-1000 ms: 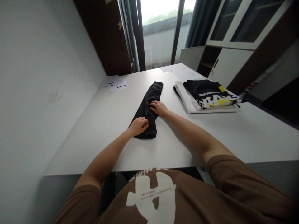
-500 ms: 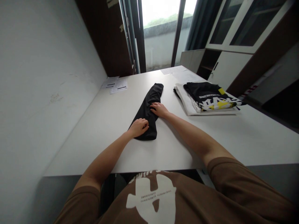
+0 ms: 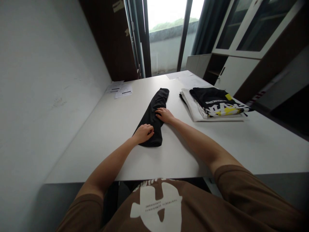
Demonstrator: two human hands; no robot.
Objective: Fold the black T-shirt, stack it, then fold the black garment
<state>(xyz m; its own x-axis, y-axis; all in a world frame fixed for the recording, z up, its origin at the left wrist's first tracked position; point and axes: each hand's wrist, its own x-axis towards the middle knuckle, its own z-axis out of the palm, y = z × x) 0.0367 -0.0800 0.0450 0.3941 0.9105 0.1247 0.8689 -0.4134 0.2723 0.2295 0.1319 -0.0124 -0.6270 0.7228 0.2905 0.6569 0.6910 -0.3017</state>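
Note:
A black folded garment lies in a long narrow strip on the white table in front of me; its exact kind does not show. My left hand rests on its near end, fingers curled in and closed against the cloth. Farther up, at the garment's right edge, is my right hand. Its fingers reach over the fabric, slightly apart and lying on top. Both palms face down, so the undersides of the hands are hidden.
On the right of the white table sits a stack of folded clothes, black printed over white. Paper sheets lie at the far left by the wall. White cabinets stand beyond the right edge.
The head view has tilted very slightly, so everything sits a little lower in the picture. Hands and black garment keep the same places on the table.

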